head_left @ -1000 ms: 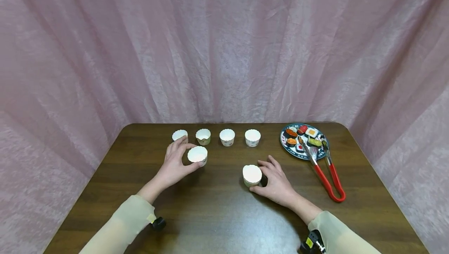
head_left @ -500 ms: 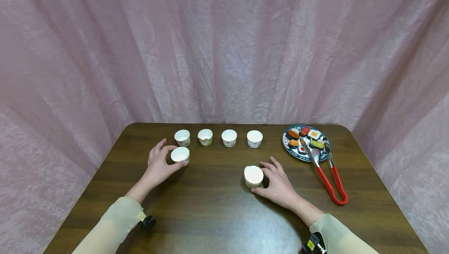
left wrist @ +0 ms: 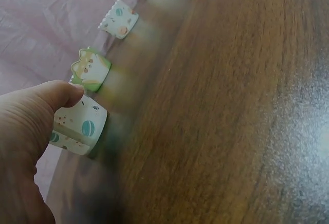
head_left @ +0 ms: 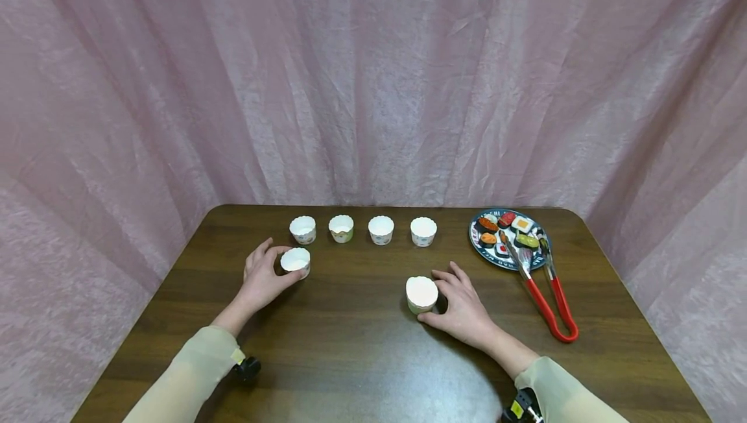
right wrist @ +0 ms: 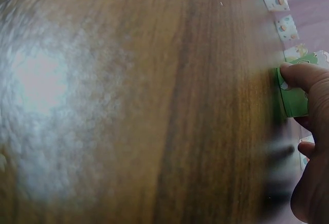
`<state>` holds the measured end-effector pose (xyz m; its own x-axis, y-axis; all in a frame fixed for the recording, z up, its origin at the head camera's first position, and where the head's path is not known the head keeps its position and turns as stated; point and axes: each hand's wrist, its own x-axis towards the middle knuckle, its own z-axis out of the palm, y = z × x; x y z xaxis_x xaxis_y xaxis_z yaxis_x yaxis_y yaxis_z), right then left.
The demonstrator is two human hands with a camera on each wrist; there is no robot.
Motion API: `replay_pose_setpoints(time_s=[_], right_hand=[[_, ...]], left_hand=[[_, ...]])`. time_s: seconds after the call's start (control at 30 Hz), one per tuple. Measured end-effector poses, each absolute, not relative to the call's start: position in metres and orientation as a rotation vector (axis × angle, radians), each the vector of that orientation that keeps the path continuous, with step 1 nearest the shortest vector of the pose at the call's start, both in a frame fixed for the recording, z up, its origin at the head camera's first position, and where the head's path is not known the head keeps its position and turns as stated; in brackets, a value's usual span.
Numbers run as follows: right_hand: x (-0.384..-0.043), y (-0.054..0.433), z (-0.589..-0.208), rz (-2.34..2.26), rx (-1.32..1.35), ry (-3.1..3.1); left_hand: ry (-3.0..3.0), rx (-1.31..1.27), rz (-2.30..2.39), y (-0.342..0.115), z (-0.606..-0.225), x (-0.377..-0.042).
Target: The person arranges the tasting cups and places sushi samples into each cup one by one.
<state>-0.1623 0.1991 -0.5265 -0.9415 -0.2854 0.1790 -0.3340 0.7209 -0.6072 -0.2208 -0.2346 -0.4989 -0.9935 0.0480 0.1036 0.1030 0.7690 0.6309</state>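
Note:
In the head view my left hand (head_left: 261,285) pinches a white paper baking cup (head_left: 296,262) between thumb and fingers, just in front of the leftmost cup of the back row. Its side shows blue-green and tan spots in the left wrist view, where my thumb (left wrist: 67,93) lies at the rim. To the right, my right hand (head_left: 463,311) holds a green paper baking cup (right wrist: 294,98) with a white inside, thumb on the near side. Both cups look upright and at or close to the tabletop; exact contact cannot be told.
Along the back stand several paper cups, among them a white one (head_left: 303,230) and a green one with an animal picture (left wrist: 91,71). At back right, red-handled tongs (head_left: 539,303) lean across a round patterned plate (head_left: 480,247) of sushi pieces. A pink curtain (head_left: 373,85) hangs behind.
My left hand has shifted left with its cup, then slightly lower, uncovering the leftmost back cup. My right hand and its cup have stayed put; the head view has tilted slightly.

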Motion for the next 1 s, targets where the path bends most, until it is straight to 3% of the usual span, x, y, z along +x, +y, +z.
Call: replay_pose_setpoints(time_s=[0.57,1.0], right_hand=[[-0.162,0.198,-0.528,1.009,0.52,-2.855],[-0.16,0.196,-0.527,0.992,0.505,-2.862]], left_hand=[[-2.853,-0.144,-0.979,-0.24,-0.502,-0.217],[-2.701,-0.409,-1.04,-0.208,-0.472,-0.208]])
